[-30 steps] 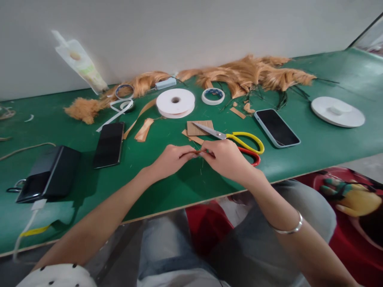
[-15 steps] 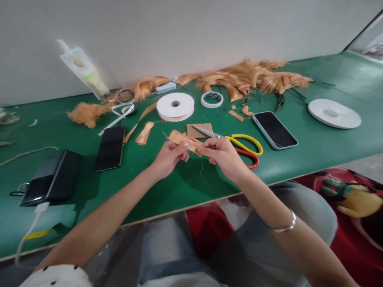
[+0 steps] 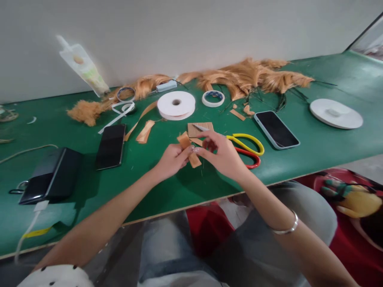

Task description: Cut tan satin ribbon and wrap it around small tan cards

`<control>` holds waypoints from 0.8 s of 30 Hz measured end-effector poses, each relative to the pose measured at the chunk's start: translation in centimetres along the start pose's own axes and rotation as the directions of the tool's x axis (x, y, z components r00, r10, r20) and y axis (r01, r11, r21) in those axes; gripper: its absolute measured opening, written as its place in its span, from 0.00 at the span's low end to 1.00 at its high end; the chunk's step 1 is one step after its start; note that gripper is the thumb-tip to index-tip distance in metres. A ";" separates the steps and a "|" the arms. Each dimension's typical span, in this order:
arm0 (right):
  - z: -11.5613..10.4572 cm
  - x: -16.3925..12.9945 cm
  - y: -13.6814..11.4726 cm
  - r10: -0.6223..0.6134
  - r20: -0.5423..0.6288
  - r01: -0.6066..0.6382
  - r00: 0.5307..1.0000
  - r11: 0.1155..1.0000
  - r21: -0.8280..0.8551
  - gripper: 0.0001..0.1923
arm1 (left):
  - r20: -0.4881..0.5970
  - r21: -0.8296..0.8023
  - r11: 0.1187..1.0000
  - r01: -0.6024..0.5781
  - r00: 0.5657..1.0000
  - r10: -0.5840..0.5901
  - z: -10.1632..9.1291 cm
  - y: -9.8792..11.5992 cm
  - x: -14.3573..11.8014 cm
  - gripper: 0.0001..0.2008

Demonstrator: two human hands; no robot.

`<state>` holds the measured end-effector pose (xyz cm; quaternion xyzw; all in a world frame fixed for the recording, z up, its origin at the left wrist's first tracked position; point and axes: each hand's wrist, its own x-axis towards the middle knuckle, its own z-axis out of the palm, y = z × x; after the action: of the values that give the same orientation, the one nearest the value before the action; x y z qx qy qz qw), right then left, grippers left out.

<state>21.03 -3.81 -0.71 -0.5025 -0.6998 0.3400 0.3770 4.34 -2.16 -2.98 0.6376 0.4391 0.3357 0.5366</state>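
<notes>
A short strip of orange-tan ribbon (image 3: 195, 160) is pinched at its middle in my left hand (image 3: 173, 159). The strip slants, one end up and to the left, the other pointing down toward the table edge. My right hand (image 3: 220, 153) is close beside it, its thumb tip against the ribbon by my left thumb. The right index finger stretches out, apart from the thumb. Behind the hands lie a cardboard piece (image 3: 193, 129) and scissors (image 3: 248, 139) with one yellow and one red handle, partly hidden by my right hand. Another ribbon piece (image 3: 145, 132) rests to the left.
A white ribbon spool (image 3: 167, 105), a tape roll (image 3: 213, 104) and tan fibre bundles (image 3: 239, 79) are toward the wall. Phones lie left (image 3: 110, 146) and right (image 3: 277, 129). A black device (image 3: 54, 175) with a cable is at left, a white disc (image 3: 335, 119) at right.
The ribbon strip has turned from nearly level to a steep slant. My right hand's index finger has spread away from its thumb, and both hands have come closer together.
</notes>
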 end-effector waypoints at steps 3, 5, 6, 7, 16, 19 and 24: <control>-0.8 0.0 -0.4 -0.148 0.056 0.154 0.987 0.981 -0.115 0.18 | 0.188 0.094 0.996 0.009 0.982 -0.026 0.4 0.4 -0.4 0.19; -1.0 0.0 -0.5 -0.214 0.087 0.226 0.973 0.960 -0.165 0.14 | 0.274 0.148 0.989 0.019 0.960 -0.059 0.6 0.6 -0.6 0.17; -1.0 0.0 -0.5 -0.241 0.096 0.254 0.966 0.952 -0.172 0.11 | 0.299 0.173 0.985 0.023 0.952 -0.074 0.6 0.6 -0.7 0.17; -0.9 0.0 -0.4 -0.263 0.099 0.276 0.960 0.946 -0.170 0.08 | 0.313 0.192 0.981 0.023 0.946 -0.083 0.7 0.7 -0.7 0.18; -0.4 0.1 -0.5 -0.005 0.076 -0.012 0.997 0.976 0.219 0.07 | 0.312 0.230 0.970 -0.077 0.950 0.001 0.5 0.7 -0.6 0.15; 0.0 0.0 -0.4 0.071 0.098 -0.106 0.993 0.900 0.422 0.09 | 0.184 0.181 0.980 -0.079 0.982 0.045 0.7 0.4 -0.7 0.15; 0.6 -0.1 -0.2 0.116 0.022 -0.112 0.993 0.867 0.485 0.11 | 0.144 -0.248 0.966 0.067 0.989 -0.032 2.0 0.3 -1.0 0.22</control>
<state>20.42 -3.99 -0.89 -0.4337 -0.5599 0.5244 0.4727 5.84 -3.88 -3.08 0.5746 0.3703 0.3303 0.6508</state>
